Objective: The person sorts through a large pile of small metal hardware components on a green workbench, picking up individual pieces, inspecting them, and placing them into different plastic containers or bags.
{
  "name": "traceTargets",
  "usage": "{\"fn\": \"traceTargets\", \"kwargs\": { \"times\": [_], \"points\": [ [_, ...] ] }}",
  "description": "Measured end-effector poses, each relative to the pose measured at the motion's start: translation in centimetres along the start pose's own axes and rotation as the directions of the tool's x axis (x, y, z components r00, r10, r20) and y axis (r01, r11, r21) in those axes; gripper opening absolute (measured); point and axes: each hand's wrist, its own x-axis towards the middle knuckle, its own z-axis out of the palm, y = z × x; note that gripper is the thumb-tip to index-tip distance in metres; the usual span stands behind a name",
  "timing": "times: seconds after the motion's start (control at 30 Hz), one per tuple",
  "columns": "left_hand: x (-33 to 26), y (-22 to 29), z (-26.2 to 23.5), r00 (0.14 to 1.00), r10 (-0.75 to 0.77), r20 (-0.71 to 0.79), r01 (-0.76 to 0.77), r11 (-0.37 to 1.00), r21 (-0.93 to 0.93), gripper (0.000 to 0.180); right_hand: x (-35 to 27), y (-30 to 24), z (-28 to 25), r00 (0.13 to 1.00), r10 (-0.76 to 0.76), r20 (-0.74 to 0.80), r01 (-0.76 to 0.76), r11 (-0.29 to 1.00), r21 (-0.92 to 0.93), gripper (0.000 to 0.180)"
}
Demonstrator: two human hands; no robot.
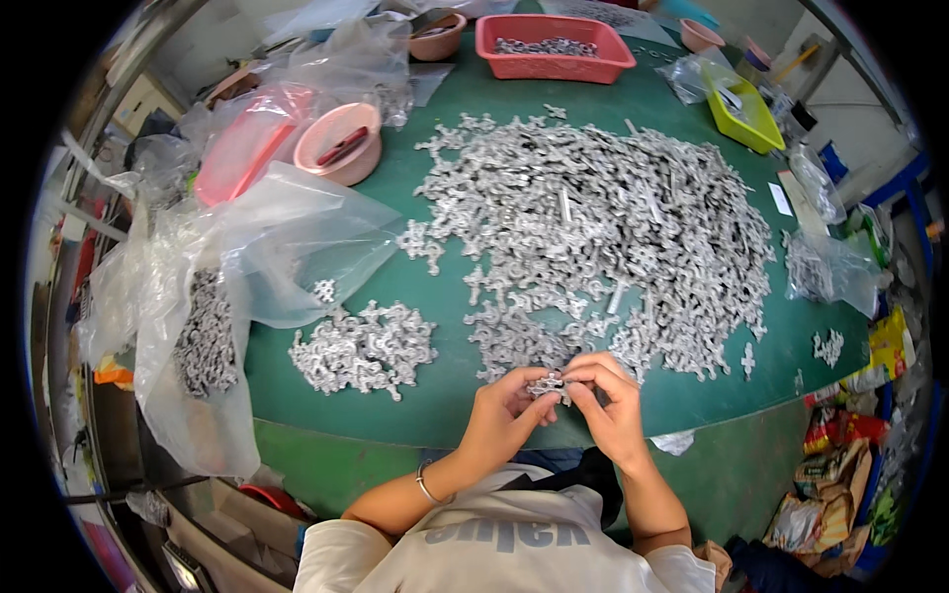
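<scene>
A small grey metal casting with rounded lobes (548, 386) is held up just above the near edge of the green table. My left hand (501, 412) pinches it between thumb and fingers. From the other side, my right hand (610, 403) is closed with its thumb and fingertips at the casting's right end. Just beyond both hands spreads a large heap of similar grey castings (593, 217). A smaller pile of castings (366, 346) lies to the left of my left hand.
On the left, a clear plastic bag (297, 237) holds more grey parts. Behind it stands a pink bowl (341, 148) with a red-handled tool. A red tray (554, 64) with parts sits at the far edge, a yellow-green basket (741, 114) at the far right. Few castings (828, 347) lie right.
</scene>
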Motion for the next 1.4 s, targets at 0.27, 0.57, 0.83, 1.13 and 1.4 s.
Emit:
{"fn": "traceTargets", "kwargs": {
  "times": [0.27,0.57,0.83,1.13,1.4],
  "points": [
    [4.7,5.8,-13.8,0.858,0.06,-0.51,-0.328,0.828,-0.454,0.025,1.7,1.0,-1.5,0.977,-0.163,-0.137,0.083,0.884,-0.46,0.016],
    [5.3,6.1,-14.4,0.709,0.376,-0.597,-0.394,0.913,0.106,0.042,1.8,2.1,-2.4,0.967,-0.173,-0.187,0.048,0.844,-0.534,0.016],
    [1.1,2.7,-5.4,0.968,0.251,-0.027,-0.229,0.917,0.326,0.034,3.5,3.8,-2.3,0.994,-0.106,-0.02,0.043,0.556,-0.83,0.026],
    [0.4,2.1,-2.2,0.969,0.22,0.112,-0.247,0.87,0.427,0.028,5.6,4.2,-2.8,0.942,-0.22,-0.254,-0.037,0.684,-0.728,0.012],
    [0.4,2.1,-1.8,0.975,0.21,0.077,-0.223,0.895,0.386,0.03,1.5,2.7,-4.0,0.885,0.224,-0.408,-0.208,0.975,0.083,0.008]
  ]
}}
